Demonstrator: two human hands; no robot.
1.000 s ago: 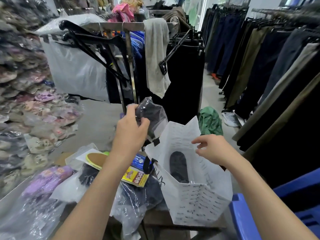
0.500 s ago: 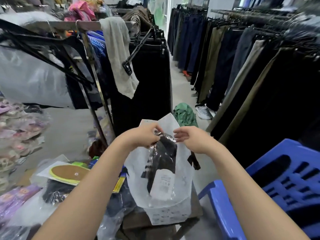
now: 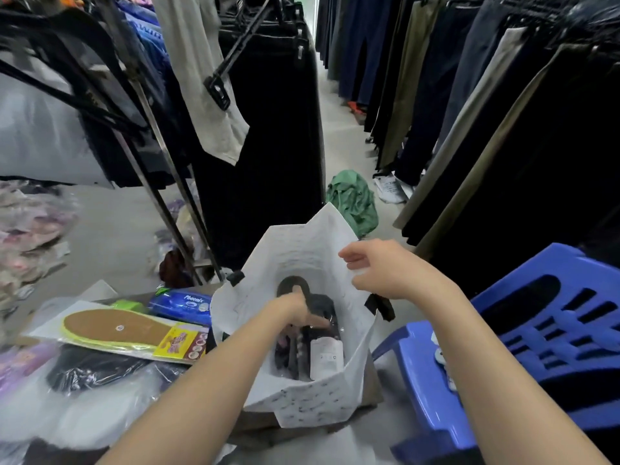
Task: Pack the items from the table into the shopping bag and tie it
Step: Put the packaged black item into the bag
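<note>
A white printed shopping bag (image 3: pixel 312 402) stands open on the table's right end. My left hand (image 3: pixel 295 308) reaches down inside it, fingers on a clear-wrapped packet of dark socks (image 3: pixel 322 350) with a white label. A dark insole (image 3: pixel 292 284) lies deeper in the bag. My right hand (image 3: pixel 375 266) pinches the bag's right rim and holds it open. Left of the bag lie a packaged brown insole (image 3: pixel 117 328), a blue packet (image 3: pixel 183 305) and dark clothing in clear plastic (image 3: pixel 90 367).
A blue plastic chair (image 3: pixel 523 337) stands close on the right. Racks of hanging trousers (image 3: pixel 469 105) line the aisle, with a clothes rail (image 3: pixel 161 182) just behind the table. A green cloth (image 3: pixel 352 199) lies on the floor. Bagged slippers (image 3: pixel 30 226) pile up at left.
My left hand carried the wrapped dark packet from above the table over the bag and down into it. My right hand moved onto the bag's right rim. The view tilted down.
</note>
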